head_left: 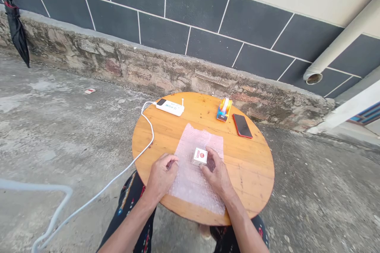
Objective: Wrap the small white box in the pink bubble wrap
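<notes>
A small white box (199, 156) with a red mark on top rests on a sheet of pinkish bubble wrap (197, 184), which lies flat on a round wooden table (249, 166). On the box's right side is my right hand (217, 172), thumb and index finger apart around its near and far right corners. Whether the fingers press on the box is hard to tell. My left hand (163, 174) is curled at the left edge of the bubble wrap, thumb and index finger together at that edge.
Toward the table's far side are a white power bank (170, 107) with a white cable (130, 164), a colourful tape dispenser (223, 110) and a red-edged phone (242, 126). Beyond stands a stone-based wall (166, 71); a black umbrella (18, 27) leans there.
</notes>
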Motion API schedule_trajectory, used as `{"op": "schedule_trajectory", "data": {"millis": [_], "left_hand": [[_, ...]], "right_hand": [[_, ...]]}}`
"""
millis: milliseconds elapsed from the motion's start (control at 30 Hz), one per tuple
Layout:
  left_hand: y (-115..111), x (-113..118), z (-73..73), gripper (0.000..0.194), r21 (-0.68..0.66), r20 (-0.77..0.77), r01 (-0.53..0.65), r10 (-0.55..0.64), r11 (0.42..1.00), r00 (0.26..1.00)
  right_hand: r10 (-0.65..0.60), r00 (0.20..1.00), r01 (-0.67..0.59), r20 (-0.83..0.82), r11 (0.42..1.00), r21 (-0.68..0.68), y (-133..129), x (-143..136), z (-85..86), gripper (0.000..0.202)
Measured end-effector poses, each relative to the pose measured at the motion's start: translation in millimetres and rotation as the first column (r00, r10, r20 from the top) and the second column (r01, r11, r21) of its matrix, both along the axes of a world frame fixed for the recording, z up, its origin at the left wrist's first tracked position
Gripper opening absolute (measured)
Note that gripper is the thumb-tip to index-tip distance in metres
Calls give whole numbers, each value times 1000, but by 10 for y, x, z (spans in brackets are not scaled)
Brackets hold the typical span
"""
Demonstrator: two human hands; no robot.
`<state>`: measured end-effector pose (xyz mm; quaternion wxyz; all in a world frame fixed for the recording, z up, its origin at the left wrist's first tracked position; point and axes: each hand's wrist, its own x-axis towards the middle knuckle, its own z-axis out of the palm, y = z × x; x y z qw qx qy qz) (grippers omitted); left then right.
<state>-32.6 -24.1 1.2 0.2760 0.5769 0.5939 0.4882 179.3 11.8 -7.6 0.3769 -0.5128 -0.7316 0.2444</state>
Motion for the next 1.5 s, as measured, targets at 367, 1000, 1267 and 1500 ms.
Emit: {"op": "schedule_trajectory", "data": {"millis": [367,1000,1267,1500], "left_hand": [[-2,0,-19,20,-3,4,2,-2,1000,1000],[8,-8,-15,21,-2,-26,-2,2,1000,1000],[-3,-9,-14,21,-8,-24,-1,1,1000,1000],[1,-16,-18,22,-17,-45,13,-14,1000,999]], "right_hand": [[8,1000,-8,9,1000,-1,-11,-16,38,61],[12,1000,-12,20,1000,28,-20,-13,44,62],[23,1000,-23,-2,1000,0,0,7,-17,65],[78,994,-78,81,997,0,-14,10,181,67]]}}
